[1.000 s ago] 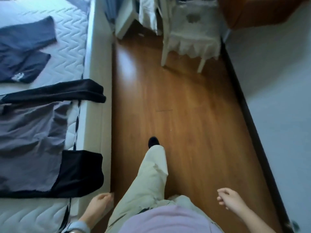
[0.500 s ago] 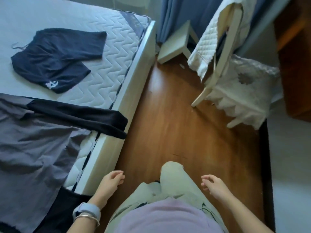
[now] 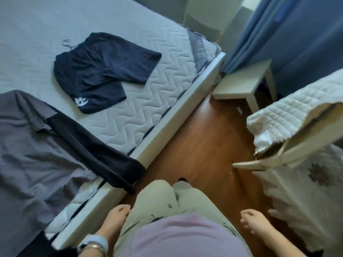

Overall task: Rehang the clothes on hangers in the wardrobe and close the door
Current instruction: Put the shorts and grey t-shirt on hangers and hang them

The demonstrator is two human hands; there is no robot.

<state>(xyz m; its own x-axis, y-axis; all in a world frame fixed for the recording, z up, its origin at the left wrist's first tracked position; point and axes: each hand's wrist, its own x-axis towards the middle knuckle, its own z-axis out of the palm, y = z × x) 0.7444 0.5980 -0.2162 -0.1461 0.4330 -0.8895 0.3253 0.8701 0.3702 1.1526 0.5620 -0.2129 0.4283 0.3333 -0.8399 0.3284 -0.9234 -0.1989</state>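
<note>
While the person stands on the wood floor (image 3: 200, 138) beside the bed (image 3: 167, 125), both arms hang low at the hips. Left hand (image 3: 116, 219): fingers loosely curled, holding nothing. Right hand (image 3: 255, 222): fingers slightly spread, empty. Navy shorts (image 3: 100, 71) lie flat on the mattress; a grey-and-black garment (image 3: 46, 145) lies nearer, one black sleeve draped over the bed edge.

A bare quilted mattress (image 3: 130, 112) fills the left, on a pale bed frame (image 3: 167, 130) that runs diagonally. Wood floor (image 3: 204, 141) lies to its right. Far right, blue curtains (image 3: 297, 43) hang behind a small white table (image 3: 241, 86). At right stands a chair (image 3: 297, 151) draped with white quilted cloth (image 3: 289, 112).
</note>
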